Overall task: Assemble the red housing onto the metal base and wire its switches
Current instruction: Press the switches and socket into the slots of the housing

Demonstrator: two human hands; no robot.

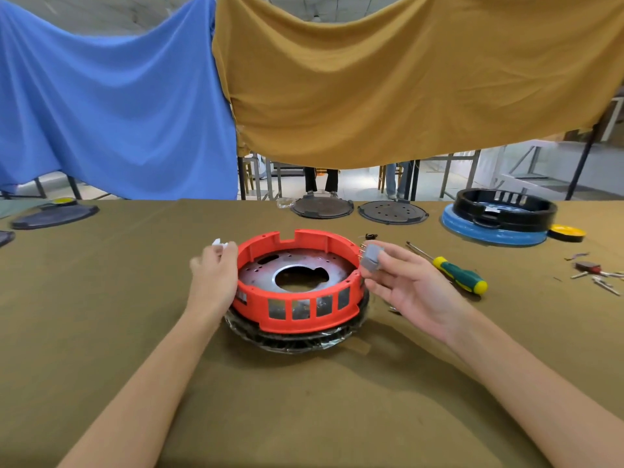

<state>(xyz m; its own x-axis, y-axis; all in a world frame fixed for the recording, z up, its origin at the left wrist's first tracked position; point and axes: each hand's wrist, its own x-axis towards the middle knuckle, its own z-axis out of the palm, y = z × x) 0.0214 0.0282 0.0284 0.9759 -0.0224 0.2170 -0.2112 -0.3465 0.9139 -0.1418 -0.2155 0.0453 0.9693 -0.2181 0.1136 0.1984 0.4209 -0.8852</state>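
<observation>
red housing (297, 282) sits centred on the table (135, 332), already seated on the metal base (293, 265), whose plate with its round centre hole shows inside the ring. under both lies a dark, plastic-wrapped disc (297, 341).

right hand (401, 282): thumb and fingers pinch a small grey switch (370, 258), held just off the housing's right wall, near its upper rim. the switch's metal pins point left, toward the wall, so its long axis runs roughly crosswise into the ring. whether the pins touch the wall, cannot tell.

left hand (216, 271): rests against the housing's left outer wall. a small white part (221, 245) shows at its fingertips, seemingly pinched; the hand is blurred, so this is not certain.

judgement: the step in hand is fitting this switch into the right side of the housing. the right hand is the nearer one and carries the part; the left looks to be steadying. the coming move turns on keeping the pins square to the wall opening.

screwdriver (452, 271) lies on the table to the right, untouched.
</observation>
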